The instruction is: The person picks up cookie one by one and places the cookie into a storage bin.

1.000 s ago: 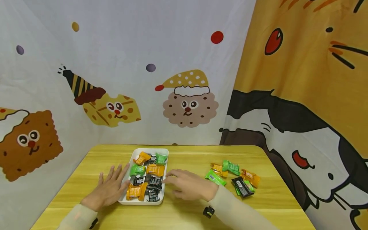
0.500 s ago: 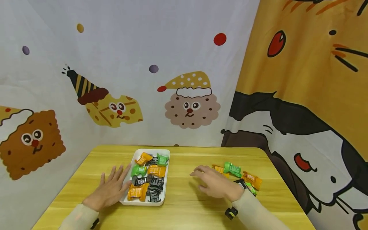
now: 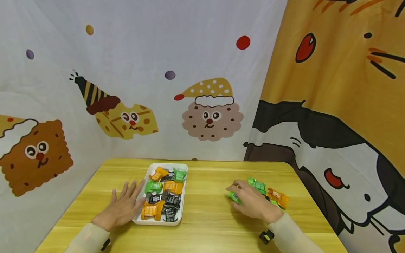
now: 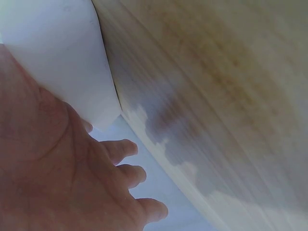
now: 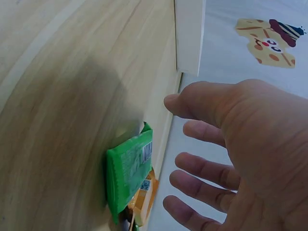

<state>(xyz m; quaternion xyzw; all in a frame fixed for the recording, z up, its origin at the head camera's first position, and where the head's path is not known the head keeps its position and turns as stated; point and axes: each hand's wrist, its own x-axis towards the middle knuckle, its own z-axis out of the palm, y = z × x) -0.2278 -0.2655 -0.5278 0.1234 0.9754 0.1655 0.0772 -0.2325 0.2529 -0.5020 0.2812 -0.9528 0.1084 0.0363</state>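
A white tray (image 3: 157, 222) holds several small wrapped snacks in orange (image 3: 173, 187), green (image 3: 154, 186) and black (image 3: 172, 200) wrappers. My left hand (image 3: 117, 208) lies along the tray's left side with fingers straight and spread; the left wrist view has its palm next to the white tray wall (image 4: 67, 57). Over the loose snacks on the right is my right hand (image 3: 250, 201), a bright green packet (image 3: 234, 197) showing under its fingertips. In the right wrist view, its fingers are loosely bent and apart, with a green packet (image 5: 131, 168) and an orange one (image 5: 144, 198) below them.
A green snack (image 3: 258, 186) and an orange one (image 3: 277, 198) lie beyond the right hand, which partly hides others. Everything rests on a wooden table (image 3: 202, 228). Behind it hangs a cloth printed with cartoon food (image 3: 209, 121), with an orange curtain (image 3: 335, 77) to the right.
My right hand has moved from the tray's right edge rightward to the loose snacks, its fingers now over the bright green packet. The left hand stays beside the tray.
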